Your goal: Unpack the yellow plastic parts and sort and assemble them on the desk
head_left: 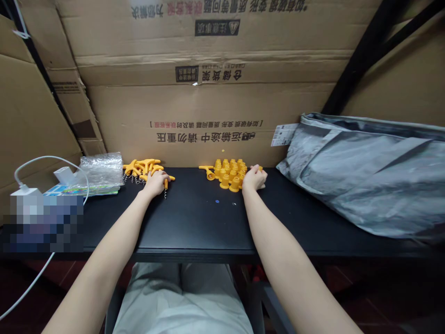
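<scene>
A heap of orange T-shaped handles with metal spiral screws point(141, 168) lies at the back left of the black table point(194, 222). My left hand point(155, 182) rests at the heap's right edge, fingers curled round one orange corkscrew piece point(166, 185) whose spiral points toward me. Further right stands a cluster of orange cone-shaped caps point(229, 172), with one T-shaped piece point(207, 170) lying at its left. My right hand point(254, 178) is closed at the cluster's right side, gripping an orange cap that barely shows.
A large grey plastic bag point(365, 171) fills the table's right side. On the left are a clear crumpled bag point(99, 168), a white charger with cable point(26, 191) and a colourful booklet point(83, 189). Cardboard boxes point(208, 83) wall off the back.
</scene>
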The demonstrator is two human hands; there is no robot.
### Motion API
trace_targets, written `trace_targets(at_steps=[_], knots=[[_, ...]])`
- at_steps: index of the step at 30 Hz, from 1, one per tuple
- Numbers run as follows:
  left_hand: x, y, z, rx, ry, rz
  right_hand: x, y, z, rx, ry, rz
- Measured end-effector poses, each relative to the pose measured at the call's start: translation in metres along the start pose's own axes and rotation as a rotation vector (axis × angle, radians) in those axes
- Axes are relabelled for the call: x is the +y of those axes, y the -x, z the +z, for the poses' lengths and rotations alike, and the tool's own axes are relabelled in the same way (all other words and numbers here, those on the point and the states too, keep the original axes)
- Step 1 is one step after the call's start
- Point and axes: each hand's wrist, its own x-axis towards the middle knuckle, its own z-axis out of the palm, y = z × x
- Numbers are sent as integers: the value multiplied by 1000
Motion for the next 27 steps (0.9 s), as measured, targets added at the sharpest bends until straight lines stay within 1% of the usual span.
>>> trace_targets(at_steps=[2, 4, 6, 8, 10, 14, 19, 21, 23, 25, 27], knots=[[1, 0, -1, 3, 0, -11, -4, 3, -1, 77, 3, -117], [1, 0, -1, 11, -8, -23, -11, 8, -6, 108, 3, -264], [1, 0, -2, 29, -18, -25, -20, 16, -13, 91, -5, -417], [1, 0, -3, 58, -17, -21, -32, 26, -19, 34, -8, -541], [1, -1, -6, 89, 5, -21, -44, 38, -25, -54, -23, -618], [5, -2, -11, 140, 61, -40, -65, 64, -31, -281, -139, -737], [7, 0, -12, 160, 93, -54, -78, 92, -34, -622, -172, -1001], [7, 0, -11, 163, 103, -60, -79, 99, -34, -786, -112, -1113], [5, 0, -10, 171, 107, -67, -77, 103, -33, -928, 4, -1199], [4, -1, -9, 180, 106, -72, -76, 106, -32, -1007, 116, -1245], [4, -1, -8, 188, 103, -76, -75, 108, -31, -1024, 160, -1259]])
